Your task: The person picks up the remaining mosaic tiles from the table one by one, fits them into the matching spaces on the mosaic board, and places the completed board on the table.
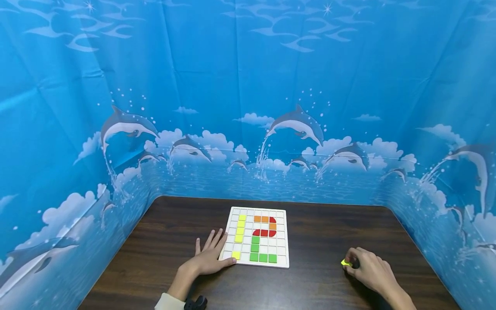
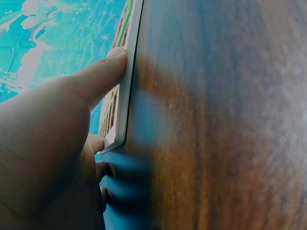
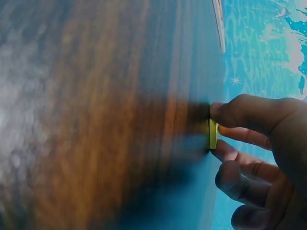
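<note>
A square white grid board [image 1: 283, 241] lies on the dark table, with flat coloured tiles in its cells. My left hand [image 1: 208, 259] rests at its lower left corner with fingers spread and straight. In the left wrist view the thumb [image 2: 108, 67] lies over the board's near edge. Beneath the hand's side, the other fingertips show beside the board's corner. Well to the right of the board, my right hand [image 1: 370, 270] pinches a small yellow tile [image 3: 213, 135] between thumb and fingers, close over the tabletop. Its remaining fingers are curled loosely.
Yellow tiles [image 1: 240, 230] run down the board's left part, with green tiles [image 1: 254, 248] low in the middle. Red and orange tiles [image 1: 265, 218] form a curve at upper right. A blue dolphin-print curtain [image 1: 232, 107] surrounds the wooden table [image 1: 321, 232] at the back and sides.
</note>
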The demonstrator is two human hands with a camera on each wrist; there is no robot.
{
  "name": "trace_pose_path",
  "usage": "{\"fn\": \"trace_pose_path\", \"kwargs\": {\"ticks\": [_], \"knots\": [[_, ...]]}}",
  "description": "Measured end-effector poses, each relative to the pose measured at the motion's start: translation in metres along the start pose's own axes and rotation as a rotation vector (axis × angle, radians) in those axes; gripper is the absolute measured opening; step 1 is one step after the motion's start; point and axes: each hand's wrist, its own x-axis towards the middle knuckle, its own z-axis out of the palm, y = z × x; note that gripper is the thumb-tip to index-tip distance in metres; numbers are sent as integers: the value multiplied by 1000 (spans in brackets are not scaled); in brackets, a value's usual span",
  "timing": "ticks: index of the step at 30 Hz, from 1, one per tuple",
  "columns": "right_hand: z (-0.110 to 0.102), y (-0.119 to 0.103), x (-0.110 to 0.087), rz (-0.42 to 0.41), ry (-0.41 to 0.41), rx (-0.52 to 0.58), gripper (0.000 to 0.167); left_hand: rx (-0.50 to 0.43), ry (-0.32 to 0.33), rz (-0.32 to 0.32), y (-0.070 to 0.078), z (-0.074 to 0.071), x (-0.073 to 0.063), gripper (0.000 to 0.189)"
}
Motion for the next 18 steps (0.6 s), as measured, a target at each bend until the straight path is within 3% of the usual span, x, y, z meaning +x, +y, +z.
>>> {"fn": "trace_pose_path", "kwargs": {"ticks": [7, 18], "knots": [[-1, 0, -1, -26, 31, -12, 20, 23, 22, 0, -13, 8, 9, 110], [0, 1, -3, -51, 58, -4, 20, 4, -1, 6, -4, 1, 3, 108]]}}
